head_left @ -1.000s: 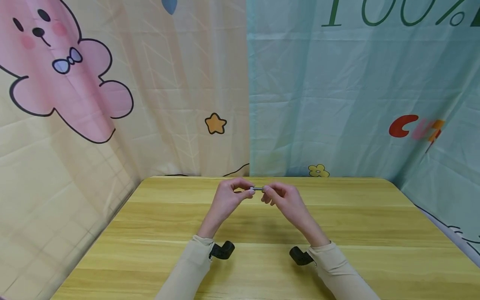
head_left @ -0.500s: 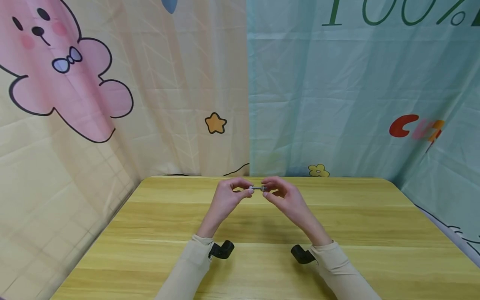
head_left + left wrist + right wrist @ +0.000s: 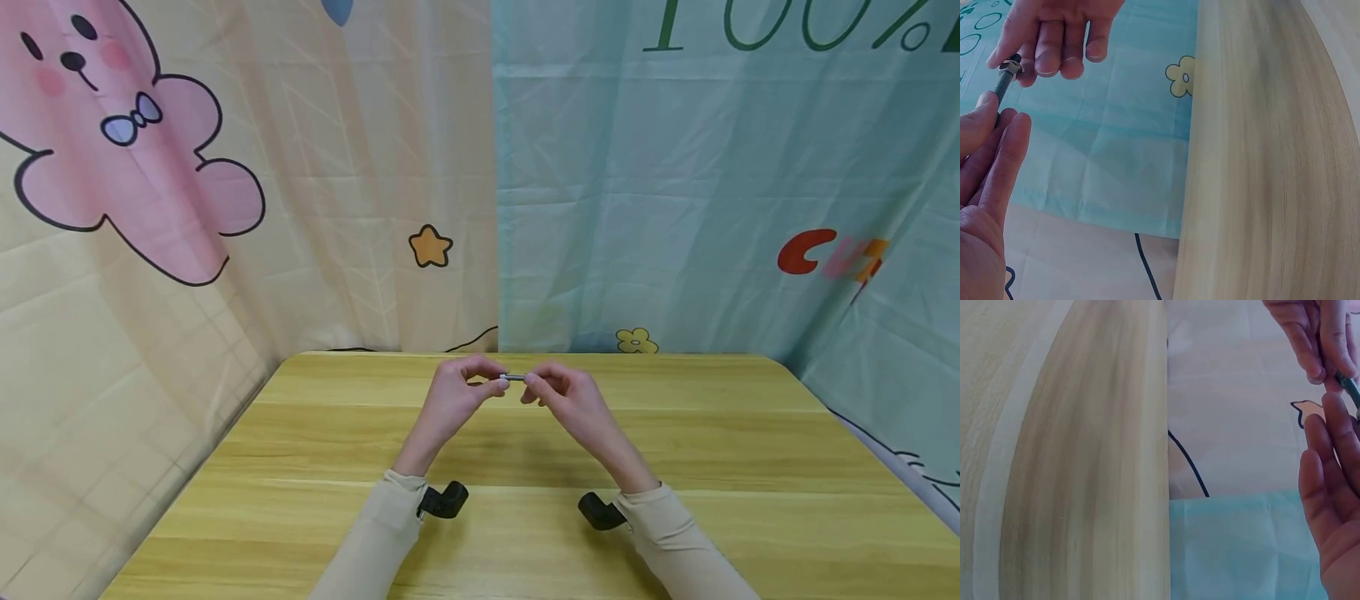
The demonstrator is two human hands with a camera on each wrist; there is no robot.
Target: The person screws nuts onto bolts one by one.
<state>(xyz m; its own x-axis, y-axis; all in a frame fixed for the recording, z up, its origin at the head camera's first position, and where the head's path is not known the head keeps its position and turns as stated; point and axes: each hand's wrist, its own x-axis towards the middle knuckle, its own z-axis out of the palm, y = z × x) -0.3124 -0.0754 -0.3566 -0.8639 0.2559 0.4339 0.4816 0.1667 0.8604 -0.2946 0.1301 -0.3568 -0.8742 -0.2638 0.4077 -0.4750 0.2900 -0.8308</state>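
A metal bolt lies roughly level between both hands above the far part of the table. My left hand pinches one end of it between thumb and fingers. In the left wrist view the threaded shaft shows, with a hex nut near its other end and a dark tip beyond. My right hand pinches the nut with thumb and index finger, its other fingers extended in the left wrist view. The bolt's left end is hidden by the left fingers. Only a dark part of the bolt shows in the right wrist view.
A wood-grain table lies under the hands. Printed curtains stand behind its far edge and along the sides. Black wrist cameras are fixed at both cuffs.
Half a second ago my right thumb and fingers were spread apart, with the nut visible. Now they have come together on it again. The left hand has stayed still on the bolt.
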